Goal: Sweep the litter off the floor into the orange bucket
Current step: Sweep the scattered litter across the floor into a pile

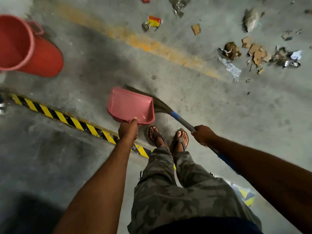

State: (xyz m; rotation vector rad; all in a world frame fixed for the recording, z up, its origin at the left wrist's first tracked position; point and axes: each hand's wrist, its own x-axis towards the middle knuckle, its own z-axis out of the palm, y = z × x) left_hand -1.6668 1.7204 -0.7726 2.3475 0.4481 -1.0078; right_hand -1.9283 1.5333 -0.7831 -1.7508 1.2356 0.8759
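Litter (253,53) sits scattered at the far right of the floor (194,102), past the faded yellow line (152,44): cardboard bits, wrappers, clear plastic, crumpled foil. None in the dustpan (130,105), none gathered yet.

Head view: left hand (128,130) grips the pink dustpan by its handle, pan empty, mouth pointing away from the person. Right hand (202,134) is closed round the broom (179,118) shaft, bristles low, right beside the pan's right wall. Orange bucket (25,48) is at the far left of the floor, well apart from the litter, mouth open towards the camera. Hazard stripe (59,115) runs along the near left, by the feet (167,137).

Step in hand, as judged: approach the litter and start sweeping. To do it well: cross the yellow line first, sweep the outliers inward into one pile with short strokes, since foil and plastic will likely flick away. Set the pan lip flat on the floor, push the pile in, carry it level to the bucket.
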